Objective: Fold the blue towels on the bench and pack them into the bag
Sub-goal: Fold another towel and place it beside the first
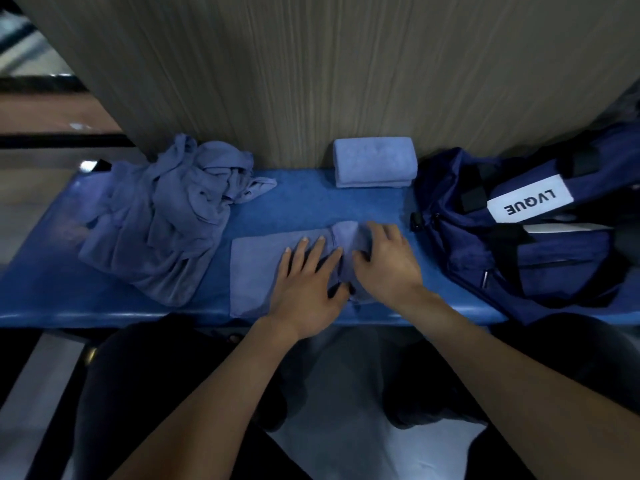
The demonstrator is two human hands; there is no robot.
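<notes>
a: entry, status. one folded towel [374, 161] sits finished at the back of the bench [304, 206], against the wall panel, just beside the bag [540, 230]. nothing visibly packed yet; the bag's inside is hard to read from this angle.

b: and the towel in hand [256, 271]?

a: lies flat at the bench's front edge, partly folded. the left hand [306, 289] presses it with straight, spread fingers, gripping nothing. the right hand [386, 261] has its fingers curled over the raised fold at the towel's right end; it appears to be holding that fold, turning it over or tucking it.

b: remaining?

a: a crumpled heap of towels [162, 216] at the left, unfolded, count unclear. judgement: early to middle. one fold done, one under way, the heap to go, then all packing into the bag at the right end.
</notes>
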